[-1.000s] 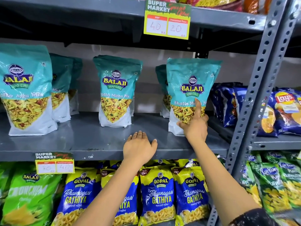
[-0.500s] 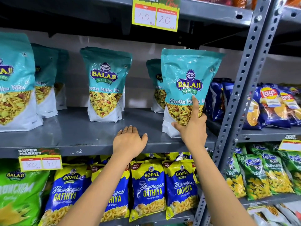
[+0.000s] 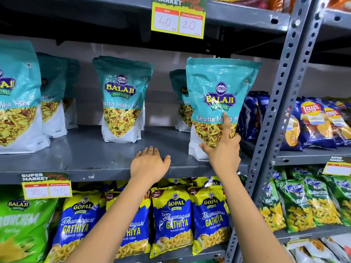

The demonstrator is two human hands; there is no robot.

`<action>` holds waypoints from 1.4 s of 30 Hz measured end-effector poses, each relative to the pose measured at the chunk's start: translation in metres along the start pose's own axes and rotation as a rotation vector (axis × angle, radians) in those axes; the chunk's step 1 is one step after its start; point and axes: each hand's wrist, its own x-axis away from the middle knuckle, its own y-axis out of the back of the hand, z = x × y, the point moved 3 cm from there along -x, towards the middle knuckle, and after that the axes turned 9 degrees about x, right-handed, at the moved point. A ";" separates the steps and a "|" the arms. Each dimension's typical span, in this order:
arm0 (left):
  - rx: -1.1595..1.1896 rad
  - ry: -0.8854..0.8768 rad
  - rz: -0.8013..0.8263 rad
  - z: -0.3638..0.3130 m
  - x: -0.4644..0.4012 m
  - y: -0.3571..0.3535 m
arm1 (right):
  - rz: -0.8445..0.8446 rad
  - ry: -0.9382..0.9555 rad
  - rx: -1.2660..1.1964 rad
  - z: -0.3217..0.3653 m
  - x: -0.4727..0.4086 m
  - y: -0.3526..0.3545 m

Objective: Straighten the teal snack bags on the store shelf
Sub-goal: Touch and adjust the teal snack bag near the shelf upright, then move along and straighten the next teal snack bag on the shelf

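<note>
The right hand (image 3: 221, 154) clamped the front bag (image 3: 218, 99) near the upright (image 3: 275, 103); the left hand (image 3: 150, 166) lay flat on the shelf (image 3: 85, 158). Best squared gently, label forward.

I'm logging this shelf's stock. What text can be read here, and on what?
"BALAJI WAFERS", "Khatta Mitha Mix": teal bag
"SUPER MARKET", "MRP 40", "Discounted Price 20": top tag
"80", "40": lower tag
"GOPAL NAMKEEN", "Bhavnagari GATHIYA": blue bags
"Lay's": chip bags
"Kurkure": green bags
Small print: unreadable.
</note>
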 end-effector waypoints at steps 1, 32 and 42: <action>0.000 -0.001 0.002 0.000 0.000 0.000 | -0.002 0.001 0.001 0.000 0.000 0.000; -0.010 0.106 0.227 0.219 -0.001 0.088 | 0.393 0.170 -0.228 0.234 0.038 -0.141; 0.010 0.068 0.196 0.241 -0.006 0.082 | 0.250 0.067 -0.100 0.256 0.041 -0.169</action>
